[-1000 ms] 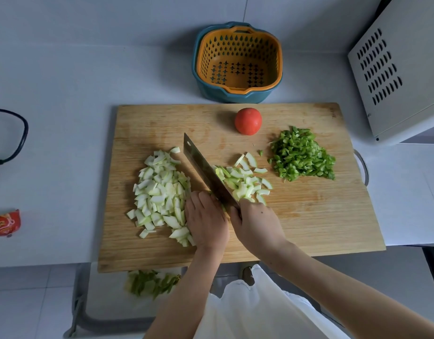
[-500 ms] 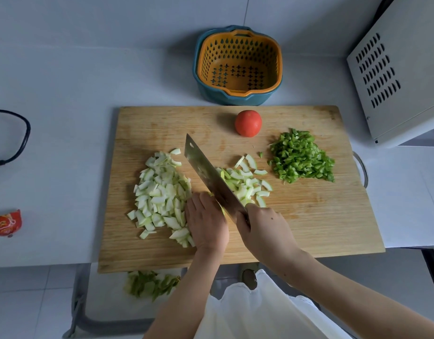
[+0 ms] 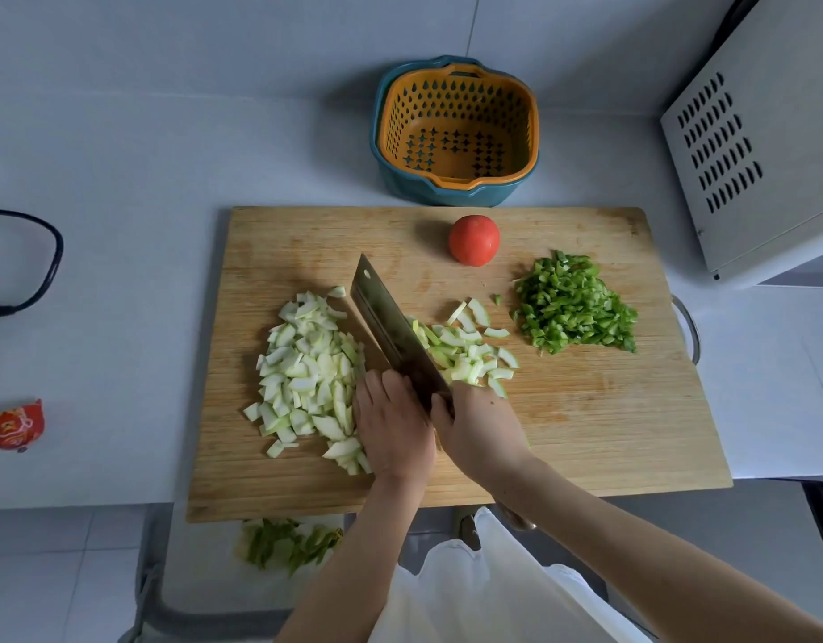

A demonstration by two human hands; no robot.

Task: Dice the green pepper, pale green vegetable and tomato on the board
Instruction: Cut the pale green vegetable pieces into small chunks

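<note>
- The pale green vegetable is mostly done. There's a big pile of diced pieces (image 3: 307, 373) left of centre on the board (image 3: 585, 433), and a smaller batch (image 3: 465, 355) of chunkier slices just right of it.
- The cleaver (image 3: 391, 327) sits between the two, with its long axis running diagonally from the hands up and away to the left. The smaller batch is touching its right face.
- The right hand (image 3: 479, 429) is wrapped tight round the cleaver handle, just on the near side of that smaller batch, so it's the closer hand.
- The left hand (image 3: 393, 429) rests knuckles-up against the near end of the big pile, beside the blade. I can't tell if it's holding anything.
- My guess is the next chop has to swing rightwards onto those chunkier slices.
- The green pepper (image 3: 572, 304) is already diced in a heap at the right.
- The tomato (image 3: 474, 239) is still whole at the far edge, beyond the blade tip.
</note>
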